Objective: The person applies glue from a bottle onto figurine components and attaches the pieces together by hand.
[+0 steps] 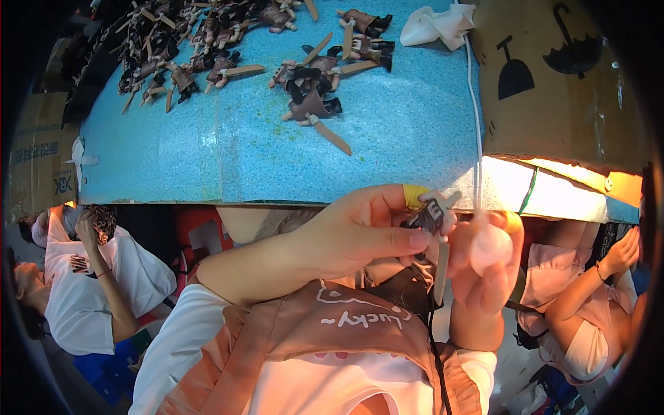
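Worktop (387,131) covered in blue speckled foam sheet, front edge showing a thin cardboard-coloured lip. Greenish stains near the sheet's middle. Heap of small brown-and-black figurines (180,48) with tan sticks piled at far left corner, spilling toward centre. Smaller cluster of figurines (308,86) sits mid-worktop; one figurine with long tan stick (319,119) lies nearest the front edge, apart from the rest. Two more figurines (363,34) at far centre-right. Crumpled white cloth (437,25) beside them, touching a brown cardboard box (560,83) standing on the right end. Thin white cord (474,104) runs along the box's side.
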Available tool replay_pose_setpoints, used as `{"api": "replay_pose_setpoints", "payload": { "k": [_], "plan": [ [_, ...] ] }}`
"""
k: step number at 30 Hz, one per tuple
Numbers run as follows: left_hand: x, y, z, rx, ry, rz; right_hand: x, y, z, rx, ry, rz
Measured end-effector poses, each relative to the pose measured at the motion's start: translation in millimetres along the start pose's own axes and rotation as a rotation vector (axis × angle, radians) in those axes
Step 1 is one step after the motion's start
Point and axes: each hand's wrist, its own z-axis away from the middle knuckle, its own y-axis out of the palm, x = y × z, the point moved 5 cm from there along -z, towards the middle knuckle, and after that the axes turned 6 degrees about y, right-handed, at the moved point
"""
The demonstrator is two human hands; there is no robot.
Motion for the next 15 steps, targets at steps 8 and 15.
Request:
{"api": "replay_pose_setpoints", "payload": {
  "k": [8, 15],
  "plan": [
    [-13.6, 4.1, 6.2, -0.042, 0.349, -0.171, 6.3, -10.4, 32.8, -0.286, -0.470, 0.002],
    [-16.3, 9.0, 5.4, -0.092, 0.293, -0.086, 10.8, 0.0, 30.3, -0.169, -0.557, 0.023]
  ]
}}
